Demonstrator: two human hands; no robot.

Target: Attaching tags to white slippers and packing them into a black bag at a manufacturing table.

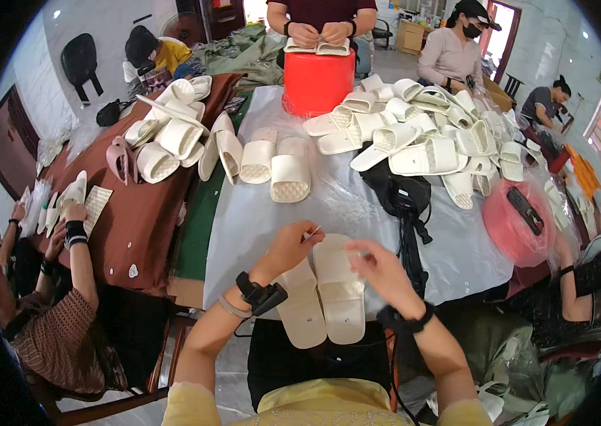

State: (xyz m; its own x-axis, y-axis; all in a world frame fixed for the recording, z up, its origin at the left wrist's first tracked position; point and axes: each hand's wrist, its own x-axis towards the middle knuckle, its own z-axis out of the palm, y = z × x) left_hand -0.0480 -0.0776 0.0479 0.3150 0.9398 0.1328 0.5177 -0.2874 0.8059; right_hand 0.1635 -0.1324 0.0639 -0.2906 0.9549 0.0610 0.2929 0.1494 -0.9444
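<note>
A pair of cream slippers lies side by side before me at the table's near edge, soles partly showing: the left slipper (300,307) and the right slipper (343,309). Above the left slipper's far end, my left hand (285,248) pinches a small thin pale piece (311,234) between thumb and finger; its kind is too small to tell. My right hand (384,273) hovers over the right slipper's far side, its fingers drawn together in a pinch. Whatever those fingers hold, if anything, does not show. Both wrists wear dark bands.
Another slipper pair (290,170) stands farther off on the plastic-covered table (244,245). A big slipper heap (428,135) fills the far right, near a black bag (396,192) and a pink plastic-wrapped roll (517,224). Beyond stands a red stool (318,82). Co-workers sit around.
</note>
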